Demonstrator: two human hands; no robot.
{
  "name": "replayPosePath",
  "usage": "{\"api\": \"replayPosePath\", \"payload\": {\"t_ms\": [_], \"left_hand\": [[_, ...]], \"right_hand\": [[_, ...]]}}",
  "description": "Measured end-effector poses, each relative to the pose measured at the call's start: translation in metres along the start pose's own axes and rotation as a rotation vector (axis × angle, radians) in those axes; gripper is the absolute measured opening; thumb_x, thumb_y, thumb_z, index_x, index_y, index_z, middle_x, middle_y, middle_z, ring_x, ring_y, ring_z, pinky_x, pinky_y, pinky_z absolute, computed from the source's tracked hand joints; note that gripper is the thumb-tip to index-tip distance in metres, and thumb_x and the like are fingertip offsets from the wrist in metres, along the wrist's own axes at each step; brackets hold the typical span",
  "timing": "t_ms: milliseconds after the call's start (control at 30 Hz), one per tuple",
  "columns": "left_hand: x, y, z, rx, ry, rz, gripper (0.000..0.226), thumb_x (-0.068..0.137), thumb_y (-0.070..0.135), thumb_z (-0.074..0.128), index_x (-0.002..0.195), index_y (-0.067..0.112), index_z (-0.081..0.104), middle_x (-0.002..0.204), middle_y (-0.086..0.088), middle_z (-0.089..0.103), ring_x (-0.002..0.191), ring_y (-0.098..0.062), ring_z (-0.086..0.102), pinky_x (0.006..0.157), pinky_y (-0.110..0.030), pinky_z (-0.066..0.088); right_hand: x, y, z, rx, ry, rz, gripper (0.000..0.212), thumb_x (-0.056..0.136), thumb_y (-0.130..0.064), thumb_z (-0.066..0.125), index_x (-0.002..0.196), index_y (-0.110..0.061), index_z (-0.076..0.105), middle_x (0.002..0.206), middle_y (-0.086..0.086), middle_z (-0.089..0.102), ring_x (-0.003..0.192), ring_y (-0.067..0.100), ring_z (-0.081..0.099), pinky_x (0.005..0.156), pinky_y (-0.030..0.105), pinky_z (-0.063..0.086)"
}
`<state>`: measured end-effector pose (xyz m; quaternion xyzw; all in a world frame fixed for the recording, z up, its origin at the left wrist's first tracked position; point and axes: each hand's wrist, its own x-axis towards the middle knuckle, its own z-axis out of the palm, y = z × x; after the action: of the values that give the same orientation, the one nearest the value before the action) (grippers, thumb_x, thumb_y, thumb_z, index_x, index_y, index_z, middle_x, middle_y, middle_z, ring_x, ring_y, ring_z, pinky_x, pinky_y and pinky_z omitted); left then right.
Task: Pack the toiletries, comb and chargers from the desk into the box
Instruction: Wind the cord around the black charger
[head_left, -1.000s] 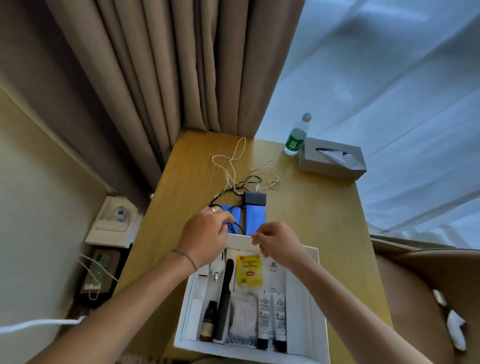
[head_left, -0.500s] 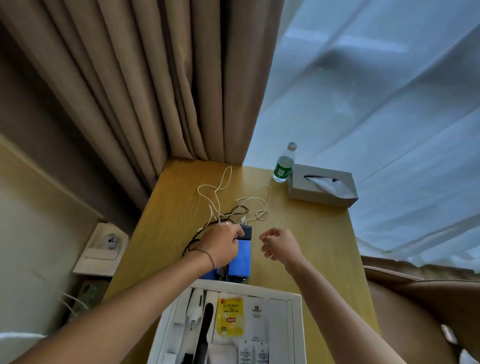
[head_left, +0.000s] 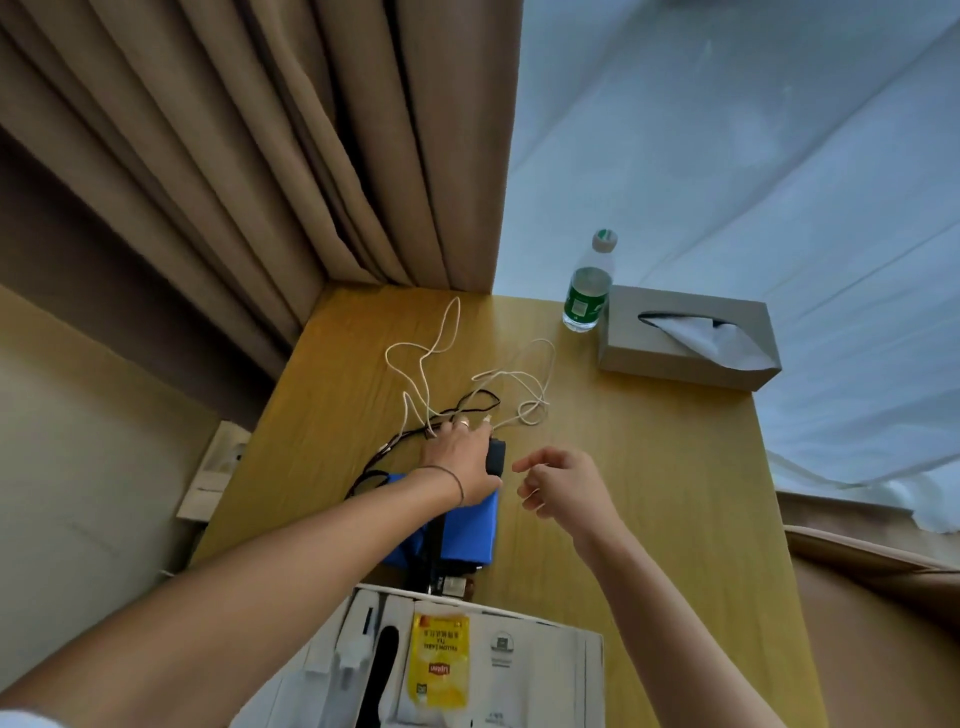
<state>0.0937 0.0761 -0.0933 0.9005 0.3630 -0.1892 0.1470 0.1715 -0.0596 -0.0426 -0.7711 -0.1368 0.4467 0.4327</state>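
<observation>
A white box (head_left: 592, 670) sits at the desk's near edge. It holds a black comb (head_left: 380, 670), a yellow sachet (head_left: 439, 660) and white toiletry packets. Just beyond it lies a blue pouch (head_left: 470, 530) with a black charger (head_left: 496, 455) on its far end. My left hand (head_left: 460, 460) lies over the charger and holds it, fingertips reaching the black cable (head_left: 374, 462) and the tangled white cable (head_left: 431, 358). Right of the charger, my right hand (head_left: 563, 486) hovers loosely curled and holds nothing.
At the desk's far right corner stand a water bottle (head_left: 587, 291) and a grey tissue box (head_left: 685, 338). Brown curtains hang behind the desk (head_left: 675, 467). A wall socket panel (head_left: 218, 467) is on the left, and a chair (head_left: 872, 623) on the right.
Both hands left the box's far rim. My left hand reached forward onto the black charger, and my right hand moved to hover beside it. The view tilted up, so less of the box shows.
</observation>
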Motion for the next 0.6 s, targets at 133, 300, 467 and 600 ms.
{"api": "replayPosePath", "payload": {"t_ms": [133,300,467,600], "left_hand": [[0.007,0.008,0.007,-0.014,0.047,0.006,0.053,0.079,0.042,0.074,0.121,0.024,0.047,0.122,-0.008,0.053,0.116,-0.029,0.049,0.089,-0.042,0.049],[0.011,0.009,-0.002,-0.028,0.210,0.118,0.015,0.096,0.028,0.052,0.109,0.021,0.047,0.109,-0.007,0.063,0.106,-0.027,0.055,0.077,-0.038,0.048],[0.007,0.021,0.002,0.129,0.026,0.100,0.077,0.077,0.060,0.071,0.137,0.022,0.039,0.125,-0.008,0.056,0.117,-0.031,0.053,0.095,-0.048,0.047],[0.012,0.027,0.012,0.164,0.155,0.100,0.059,0.087,0.043,0.069,0.136,0.023,0.042,0.124,-0.008,0.058,0.113,-0.029,0.057,0.094,-0.045,0.046]], "right_hand": [[-0.006,-0.005,-0.005,0.092,-0.070,-0.040,0.028,0.086,0.008,0.046,0.088,-0.004,0.072,0.060,0.001,0.064,0.050,0.008,0.055,0.044,0.016,0.043],[-0.017,-0.011,-0.018,0.104,-0.068,-0.091,0.028,0.088,0.006,0.047,0.089,-0.005,0.072,0.061,0.002,0.065,0.051,0.007,0.055,0.047,0.015,0.043],[-0.026,-0.006,-0.035,0.107,-0.024,-0.103,0.025,0.090,0.004,0.048,0.090,-0.005,0.072,0.064,0.002,0.065,0.056,0.010,0.057,0.052,0.020,0.043],[-0.026,0.007,-0.041,0.104,-0.009,-0.079,0.026,0.091,0.004,0.048,0.090,-0.006,0.072,0.064,0.002,0.066,0.058,0.012,0.058,0.054,0.023,0.044]]}}
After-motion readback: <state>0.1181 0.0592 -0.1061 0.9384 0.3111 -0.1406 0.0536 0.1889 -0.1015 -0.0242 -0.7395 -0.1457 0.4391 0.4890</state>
